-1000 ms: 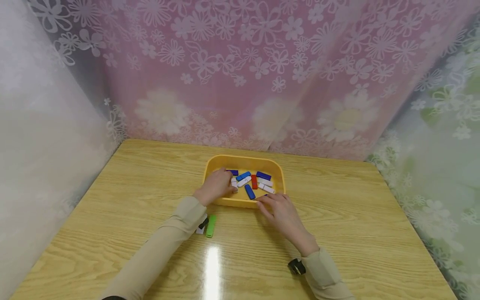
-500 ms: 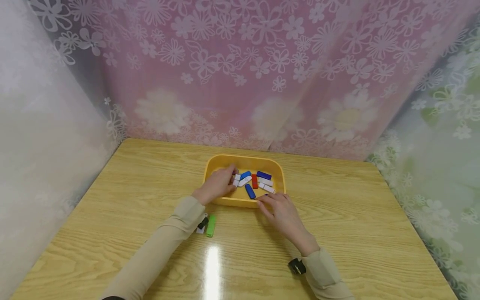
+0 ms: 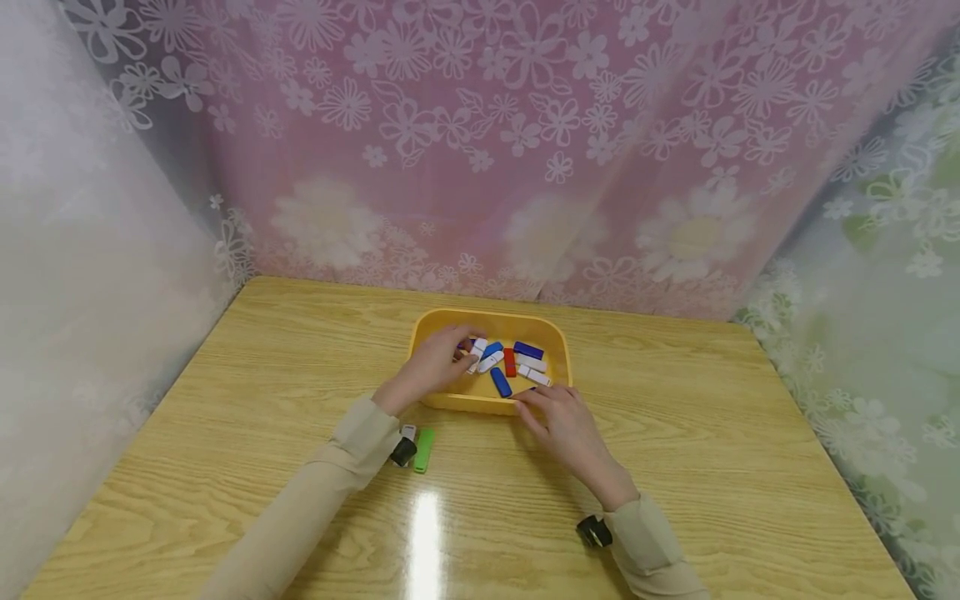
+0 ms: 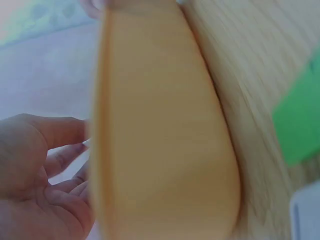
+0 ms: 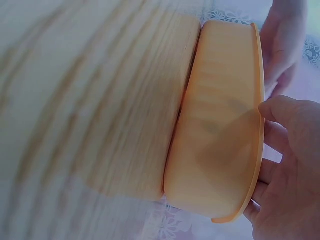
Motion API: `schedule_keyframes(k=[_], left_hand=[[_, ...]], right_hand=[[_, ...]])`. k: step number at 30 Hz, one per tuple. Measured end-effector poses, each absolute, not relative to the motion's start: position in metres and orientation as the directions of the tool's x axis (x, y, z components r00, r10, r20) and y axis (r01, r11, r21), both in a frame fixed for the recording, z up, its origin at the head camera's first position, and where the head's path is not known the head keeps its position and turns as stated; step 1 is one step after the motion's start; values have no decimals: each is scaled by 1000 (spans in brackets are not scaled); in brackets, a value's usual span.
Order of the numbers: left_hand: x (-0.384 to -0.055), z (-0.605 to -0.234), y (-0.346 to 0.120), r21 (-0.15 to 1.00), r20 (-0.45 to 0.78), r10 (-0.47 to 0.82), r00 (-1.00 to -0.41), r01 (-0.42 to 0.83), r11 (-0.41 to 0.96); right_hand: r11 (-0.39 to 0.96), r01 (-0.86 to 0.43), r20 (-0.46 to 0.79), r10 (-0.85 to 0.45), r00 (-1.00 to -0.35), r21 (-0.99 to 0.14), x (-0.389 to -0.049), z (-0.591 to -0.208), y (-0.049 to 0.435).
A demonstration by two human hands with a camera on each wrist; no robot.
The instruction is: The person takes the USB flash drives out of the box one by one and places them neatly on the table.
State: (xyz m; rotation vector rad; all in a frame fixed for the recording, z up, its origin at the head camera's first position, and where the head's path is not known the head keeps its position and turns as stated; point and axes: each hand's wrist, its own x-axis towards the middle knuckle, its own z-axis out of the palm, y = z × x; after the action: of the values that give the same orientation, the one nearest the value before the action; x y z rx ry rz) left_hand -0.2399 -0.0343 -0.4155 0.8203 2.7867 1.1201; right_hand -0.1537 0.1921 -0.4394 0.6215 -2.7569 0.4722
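Observation:
A yellow plastic bin (image 3: 487, 405) stands on the table with several USB flash drives in it. My left hand (image 3: 431, 364) reaches over its left side and holds a white USB flash drive (image 3: 477, 355) between thumb and fingers. In the left wrist view, the bin wall hides the fingertips of the left hand (image 4: 45, 175). My right hand (image 3: 564, 423) grips the front right rim, thumb outside and fingers inside, as the right wrist view shows. Beside the held drive lie a light blue drive (image 3: 492, 350), another white drive (image 3: 491, 361) and a red drive (image 3: 510, 362).
A green flash drive (image 3: 423, 451) lies on the wooden table (image 3: 675, 400) in front of the bin. Next to it a white-grey drive (image 3: 408, 432) is partly covered by the left wrist's black camera (image 3: 403, 452). A pink floral curtain (image 3: 480, 167) hangs behind.
My left hand has shifted slightly back, and the white flash drive at its fingers has moved up and right in the bin. The right hand has stayed on the rim.

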Motion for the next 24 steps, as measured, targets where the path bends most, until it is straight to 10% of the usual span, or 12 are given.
schedule_keyframes(k=[24], left_hand=[[-162,-412,-71,790,198,468,-861,423,444]], right_hand=[[854,-451,329,-361,-873,-260,-154,-439,191]])
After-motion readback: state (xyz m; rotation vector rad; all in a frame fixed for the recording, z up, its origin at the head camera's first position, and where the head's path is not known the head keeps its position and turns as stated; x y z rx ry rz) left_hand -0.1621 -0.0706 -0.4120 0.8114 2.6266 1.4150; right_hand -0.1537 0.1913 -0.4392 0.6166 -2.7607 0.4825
